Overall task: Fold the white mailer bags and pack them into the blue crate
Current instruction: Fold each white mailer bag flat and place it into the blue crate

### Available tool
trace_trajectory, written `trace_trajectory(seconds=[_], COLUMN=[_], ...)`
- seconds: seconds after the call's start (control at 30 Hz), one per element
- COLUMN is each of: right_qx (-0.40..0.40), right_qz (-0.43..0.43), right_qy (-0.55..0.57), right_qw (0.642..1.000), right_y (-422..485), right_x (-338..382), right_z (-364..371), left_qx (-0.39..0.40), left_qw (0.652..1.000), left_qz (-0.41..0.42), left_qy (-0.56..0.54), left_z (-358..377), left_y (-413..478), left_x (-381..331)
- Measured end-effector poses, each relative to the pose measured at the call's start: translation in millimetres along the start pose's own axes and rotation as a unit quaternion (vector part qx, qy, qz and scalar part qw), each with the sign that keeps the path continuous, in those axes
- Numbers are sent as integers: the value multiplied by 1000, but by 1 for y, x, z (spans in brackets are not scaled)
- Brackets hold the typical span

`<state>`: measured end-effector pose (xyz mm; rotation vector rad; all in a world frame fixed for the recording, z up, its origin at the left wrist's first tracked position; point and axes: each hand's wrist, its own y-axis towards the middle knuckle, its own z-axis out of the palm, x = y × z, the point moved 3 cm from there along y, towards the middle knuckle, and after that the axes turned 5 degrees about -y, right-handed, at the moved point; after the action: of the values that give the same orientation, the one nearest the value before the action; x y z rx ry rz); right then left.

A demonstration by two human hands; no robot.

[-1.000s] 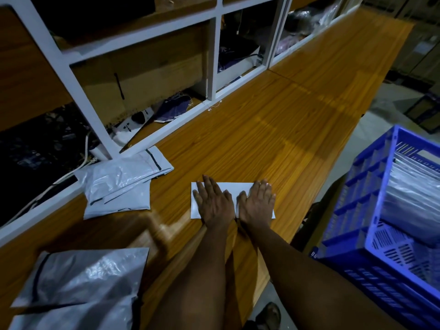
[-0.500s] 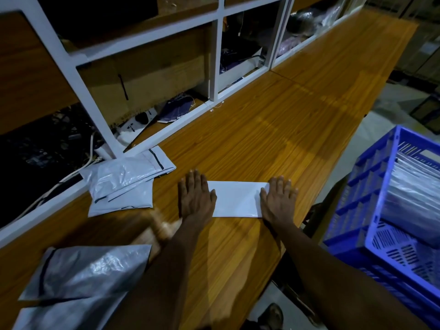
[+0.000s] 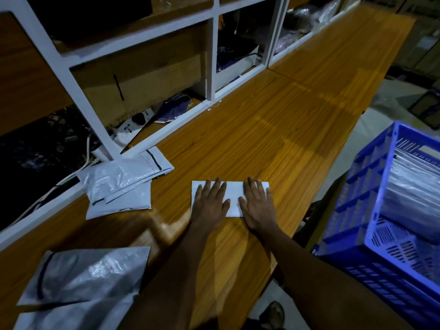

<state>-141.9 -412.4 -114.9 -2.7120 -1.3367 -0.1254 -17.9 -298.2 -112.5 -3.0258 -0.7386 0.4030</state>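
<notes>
Folded white mailer bag [image 3: 232,197] flat on bench [image 3: 273,139]; part-filled blue crate [image 3: 360,201] to right.

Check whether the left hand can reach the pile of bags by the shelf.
Probably yes. The left hand lies flat on the folded bag, holding nothing, and only bare table separates it from the pile to its left.

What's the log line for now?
left hand: flat on folded white mailer bag | right hand: flat on it | blue plastic crate: part-full
</notes>
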Motion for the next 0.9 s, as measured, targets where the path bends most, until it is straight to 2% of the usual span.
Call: trace_trajectory(seconds=[0.17, 0.23, 0.27, 0.37, 0.5, 0.6, 0.7, 0.9], right_qx=[43, 26, 3, -66, -32, 4, 14, 32], right_qz=[54, 83, 76, -56, -136, -91, -47, -22], right_qy=[-29, -8, 5, 35, 42, 2, 19, -29], right_qw=[997, 996, 997, 996, 989, 996, 999, 999], right_y=[-4, -4, -5, -6, -4, -3, 1, -6], right_x=[-30, -29, -22, 14, 44, 29, 5, -37], right_z=[-5, -12, -17, -20, -13, -6, -1, 1], left_qx=[32, 5, -6, -38, 33, 55, 31, 6], left_qw=[994, 993, 995, 989, 992, 995, 998, 1000], left_qz=[-90, -85, -57, 74, 84, 58, 52, 20], left_qy=[52, 76, 85, 119, 92, 54, 1, 19], left_z=[-12, -19, -24, -19, -1, 8, 4, -2], left_y=[-7, -7, -5, 6, 7, 2, 2, 0], left_x=[27, 30, 28, 8, -16, -1, 19, 45])
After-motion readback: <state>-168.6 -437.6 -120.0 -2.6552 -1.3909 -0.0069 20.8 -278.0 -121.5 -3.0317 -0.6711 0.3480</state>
